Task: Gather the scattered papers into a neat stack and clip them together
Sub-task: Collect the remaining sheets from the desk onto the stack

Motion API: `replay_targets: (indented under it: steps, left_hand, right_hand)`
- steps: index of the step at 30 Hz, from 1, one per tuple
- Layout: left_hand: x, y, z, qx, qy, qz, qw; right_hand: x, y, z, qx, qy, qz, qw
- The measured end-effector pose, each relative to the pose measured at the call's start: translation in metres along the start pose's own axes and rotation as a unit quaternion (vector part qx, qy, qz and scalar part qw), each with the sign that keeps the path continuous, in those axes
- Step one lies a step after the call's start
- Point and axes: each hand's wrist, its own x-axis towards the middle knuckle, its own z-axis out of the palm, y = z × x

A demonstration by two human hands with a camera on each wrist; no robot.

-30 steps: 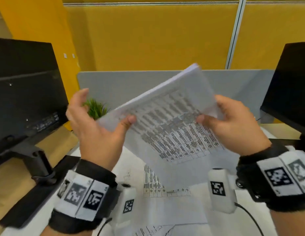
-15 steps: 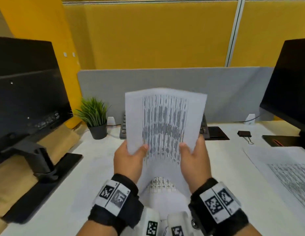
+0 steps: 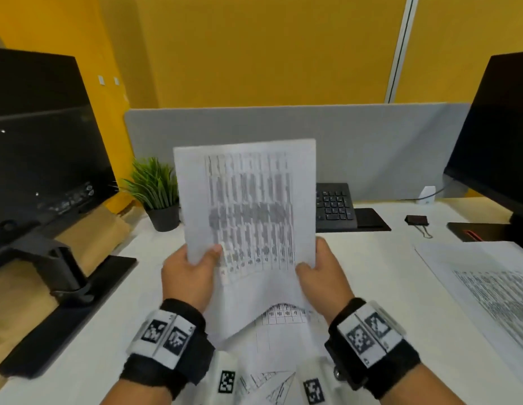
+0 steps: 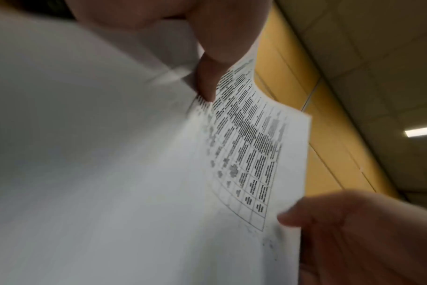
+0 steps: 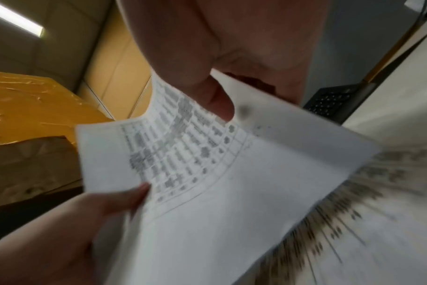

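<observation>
A stack of printed papers stands upright over the desk's middle, blurred by motion. My left hand pinches its left edge, thumb on the front. My right hand grips the right edge, thumb on the front. In the left wrist view the papers fill the frame with my left thumb on the printed table. In the right wrist view my right thumb presses the papers. More sheets lie flat under my wrists. Another sheet lies at the right. A black binder clip sits beyond it.
A dark monitor on a stand fills the left; a second monitor stands at the right. A small potted plant and a black keyboard sit by the grey divider. The white desk runs between them.
The stack swung from tilted and raised to upright and lower over the desk. Both hands slid down to its lower side edges, and the view dropped to show the desk.
</observation>
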Motion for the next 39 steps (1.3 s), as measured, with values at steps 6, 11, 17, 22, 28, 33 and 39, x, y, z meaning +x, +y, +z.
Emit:
replay_targets:
  steps: [6, 11, 17, 22, 28, 33, 39]
  left_hand:
    - [0.015, 0.011, -0.063, 0.011, 0.082, -0.007, 0.997]
    - [0.034, -0.001, -0.104, 0.052, 0.129, -0.01, 0.99]
    - [0.039, -0.005, -0.12, 0.057, 0.153, -0.019, 0.986]
    - [0.034, -0.003, -0.126, 0.044, 0.178, -0.013, 0.983]
    - [0.037, -0.007, -0.136, 0.02, 0.213, -0.036, 0.976]
    - [0.04, -0.004, -0.146, 0.02, 0.234, -0.015, 0.972]
    - [0.045, -0.006, -0.153, 0.049, 0.23, -0.008, 0.972]
  right_hand:
    - [0.052, 0.017, -0.025, -0.406, -0.053, 0.163, 0.898]
    - [0.064, 0.043, -0.019, -0.527, -0.094, 0.193, 0.823]
    - [0.074, 0.042, -0.038, -0.542, -0.073, 0.204, 0.812]
    - [0.089, 0.044, -0.059, -0.491, -0.041, 0.166, 0.854]
    - [0.106, 0.004, -0.054, -0.53, -0.084, 0.064, 0.841]
    - [0.107, -0.025, -0.017, -0.611, -0.191, -0.061, 0.766]
    - [0.111, -0.009, 0.064, -0.616, -0.309, -0.143, 0.71]
